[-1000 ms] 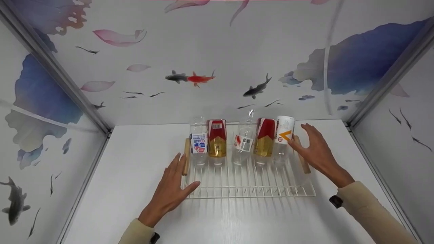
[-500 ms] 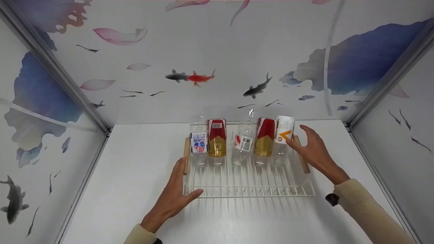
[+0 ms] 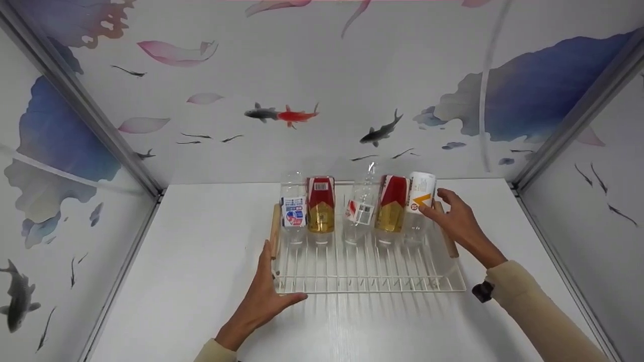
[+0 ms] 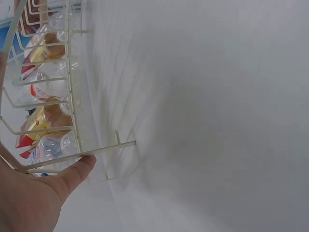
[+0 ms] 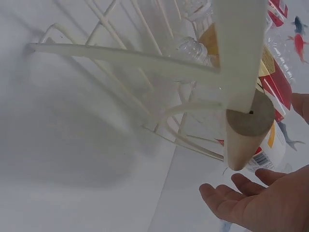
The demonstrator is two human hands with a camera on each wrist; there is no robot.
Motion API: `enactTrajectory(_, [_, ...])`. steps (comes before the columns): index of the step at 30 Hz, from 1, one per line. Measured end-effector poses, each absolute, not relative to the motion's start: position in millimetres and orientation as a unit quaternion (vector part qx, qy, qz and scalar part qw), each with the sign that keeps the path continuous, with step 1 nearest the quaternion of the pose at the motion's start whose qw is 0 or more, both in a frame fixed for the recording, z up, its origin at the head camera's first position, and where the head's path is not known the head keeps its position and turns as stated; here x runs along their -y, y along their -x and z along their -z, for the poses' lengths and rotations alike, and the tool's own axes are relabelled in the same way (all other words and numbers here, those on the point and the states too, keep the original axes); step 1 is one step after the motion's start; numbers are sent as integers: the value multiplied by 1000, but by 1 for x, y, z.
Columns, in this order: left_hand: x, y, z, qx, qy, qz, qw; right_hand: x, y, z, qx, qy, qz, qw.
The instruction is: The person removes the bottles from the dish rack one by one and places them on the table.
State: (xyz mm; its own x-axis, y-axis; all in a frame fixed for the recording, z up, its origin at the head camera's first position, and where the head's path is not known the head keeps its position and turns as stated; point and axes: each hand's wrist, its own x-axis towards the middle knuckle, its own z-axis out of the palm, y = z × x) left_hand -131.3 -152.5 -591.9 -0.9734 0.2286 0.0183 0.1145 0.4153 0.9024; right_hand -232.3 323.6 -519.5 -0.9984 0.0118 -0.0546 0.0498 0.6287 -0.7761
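Note:
A cream wire rack (image 3: 370, 291) with wooden side handles stands on the white table, holding several bottles in a row along its back. My left hand (image 3: 261, 301) is at the front left corner, fingers extended beside the rack's left side; in the left wrist view its thumb (image 4: 77, 170) lies at the corner wire. My right hand (image 3: 462, 225) hovers around the right wooden handle (image 5: 241, 150), fingers loosely bent outside it. Its thumb is near the white-labelled bottle (image 3: 423, 187) at the row's right end; contact is unclear in the head view.
Left to right, the row also has a clear bottle (image 3: 293, 211), a red-and-gold bottle (image 3: 320, 203), another clear bottle (image 3: 359, 213) and another red-and-gold bottle (image 3: 392, 203). White printed panels (image 3: 322, 75) enclose the table at the back and sides.
My left hand has moved down and slightly right to the rack's front corner, its thumb spreading. My right hand has shifted left toward the white-labelled bottle. Rack and bottles keep their places.

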Motion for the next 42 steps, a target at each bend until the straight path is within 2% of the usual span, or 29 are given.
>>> enactTrajectory(11, [150, 131, 599, -808, -112, -577, 38, -315, 239, 524, -885, -36, 465, 19])
enactTrajectory(31, [145, 139, 600, -795, -111, -596, 30, -311, 263, 513, -890, -55, 442, 95])
enactTrajectory(42, [141, 139, 600, -797, -104, -594, 36, -320, 257, 496, -873, -74, 480, 44])
